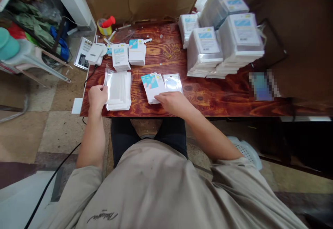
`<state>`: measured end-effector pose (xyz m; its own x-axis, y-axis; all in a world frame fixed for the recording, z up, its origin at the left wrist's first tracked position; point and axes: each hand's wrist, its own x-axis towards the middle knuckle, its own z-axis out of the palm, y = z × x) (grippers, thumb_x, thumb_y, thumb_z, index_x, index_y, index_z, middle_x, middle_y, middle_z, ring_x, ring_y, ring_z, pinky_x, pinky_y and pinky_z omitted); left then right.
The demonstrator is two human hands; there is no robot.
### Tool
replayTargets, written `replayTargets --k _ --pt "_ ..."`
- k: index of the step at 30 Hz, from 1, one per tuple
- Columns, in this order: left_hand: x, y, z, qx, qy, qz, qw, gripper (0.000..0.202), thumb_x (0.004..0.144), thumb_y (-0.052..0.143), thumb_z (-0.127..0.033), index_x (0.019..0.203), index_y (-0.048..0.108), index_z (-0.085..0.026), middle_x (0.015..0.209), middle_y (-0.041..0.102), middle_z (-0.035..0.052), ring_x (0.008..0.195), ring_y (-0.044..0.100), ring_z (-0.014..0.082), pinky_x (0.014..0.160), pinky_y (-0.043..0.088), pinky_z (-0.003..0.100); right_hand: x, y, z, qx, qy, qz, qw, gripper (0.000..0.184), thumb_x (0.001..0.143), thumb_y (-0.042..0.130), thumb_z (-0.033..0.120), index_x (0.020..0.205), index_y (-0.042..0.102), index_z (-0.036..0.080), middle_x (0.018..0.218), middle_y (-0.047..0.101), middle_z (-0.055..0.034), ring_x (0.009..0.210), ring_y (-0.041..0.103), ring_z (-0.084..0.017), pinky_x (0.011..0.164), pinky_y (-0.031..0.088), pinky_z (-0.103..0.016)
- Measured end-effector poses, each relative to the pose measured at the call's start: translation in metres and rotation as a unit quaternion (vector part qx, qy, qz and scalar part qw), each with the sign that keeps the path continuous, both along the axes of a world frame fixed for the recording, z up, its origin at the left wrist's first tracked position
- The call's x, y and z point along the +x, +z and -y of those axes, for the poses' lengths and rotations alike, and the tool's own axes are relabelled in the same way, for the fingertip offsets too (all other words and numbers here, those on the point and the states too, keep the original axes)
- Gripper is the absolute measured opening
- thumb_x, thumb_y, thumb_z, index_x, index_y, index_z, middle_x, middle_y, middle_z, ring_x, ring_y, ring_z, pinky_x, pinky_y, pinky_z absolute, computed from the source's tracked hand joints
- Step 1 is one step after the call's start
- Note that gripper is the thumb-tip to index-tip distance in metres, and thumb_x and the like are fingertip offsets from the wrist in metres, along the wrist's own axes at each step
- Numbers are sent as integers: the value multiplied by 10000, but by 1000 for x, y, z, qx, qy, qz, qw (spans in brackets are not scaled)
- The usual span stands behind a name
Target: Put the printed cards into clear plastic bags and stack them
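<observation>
My left hand (98, 97) is at the left edge of a pile of clear plastic bags (118, 90), its fingers closed on the edge of a bag. A fanned pile of blue-and-white printed cards (153, 85) lies to the right of the bags. My right hand (173, 102) reaches over the cards' lower right corner with its fingers closed there; its thumb is hidden. Partly under that hand, beside the cards, lies a shiny clear-bagged packet (173, 81).
Tall stacks of bagged cards (204, 50) stand at the back right. Two smaller card stacks (121, 57) sit behind the bags. A yellow tape roll (104, 31), yellow rubber bands (171, 51) and a blurred-out object (262, 85) are on the wooden table (221, 100).
</observation>
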<state>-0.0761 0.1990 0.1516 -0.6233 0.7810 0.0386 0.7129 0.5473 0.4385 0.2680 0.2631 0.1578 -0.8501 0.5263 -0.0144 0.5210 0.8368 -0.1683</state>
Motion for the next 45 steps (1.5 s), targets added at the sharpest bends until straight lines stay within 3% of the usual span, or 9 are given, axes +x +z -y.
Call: replayTargets --k 4,9,13,17,27,32,38,43,45 --pt "16 6 5 45 -1 -76 996 328 964 486 -305 969 770 -140 1049 738 195 998 676 305 936 474 406 2 -4 1 33 7 -46 998 342 958 658 295 1245 673 111 1351 656 -171 1229 610 -310 1013 492 -408" --pt "30 10 2 72 2 -66 995 304 966 500 -302 1075 752 -171 1064 753 151 1001 689 298 960 483 408 0 -10 2 -20 -13 -73 997 289 985 609 289 1206 695 125 1342 660 -163 1287 581 -304 1075 477 -422" --pt "30 4 -1 25 -8 -67 997 216 915 567 -277 975 738 -160 1034 749 155 990 690 307 928 500 412 -12 -15 -6 -58 -220 -185 956 700 925 660 549 1446 529 100 1445 575 -217 1348 532 -372 1123 435 -516" --pt "34 0 -2 14 5 -53 998 183 881 613 -264 999 718 -172 989 748 132 942 693 293 909 510 417 -39 -20 -17 -141 -356 -168 909 783 920 599 591 1440 468 20 1294 640 -261 1198 616 -410 1016 492 -524" --pt "33 8 1 186 20 16 982 94 907 615 -282 883 605 -192 944 732 109 899 703 243 918 549 423 -81 -14 -3 -134 -362 -109 916 916 963 551 572 1546 274 -79 1417 526 -340 1303 547 -421 1078 436 -508" --pt "42 3 -4 250 60 338 905 167 967 569 -341 943 505 -189 771 715 55 611 689 171 594 567 287 -58 -6 14 -22 -144 -95 985 671 907 718 486 1406 550 71 1554 443 -246 1454 392 -394 1176 346 -512" --pt "67 4 -12 266 55 558 784 136 972 611 -276 976 591 -141 935 758 127 817 767 198 796 617 334 -36 10 7 -19 42 21 999 172 981 574 195 1050 699 99 1171 694 -180 1115 647 -285 924 497 -364" --pt "81 2 -16 287 85 588 752 214 885 748 -280 930 577 -159 906 758 101 822 771 204 809 615 334 -13 21 8 -19 -107 -86 990 252 989 479 170 1085 712 161 971 755 -114 847 697 -237 736 475 -324" --pt "86 1 -18 305 86 580 750 253 878 764 -324 935 572 -170 890 757 85 821 770 198 788 614 313 -2 21 16 -43 -252 -268 929 278 1028 464 311 1076 709 187 911 752 -89 796 687 -223 697 487 -321"
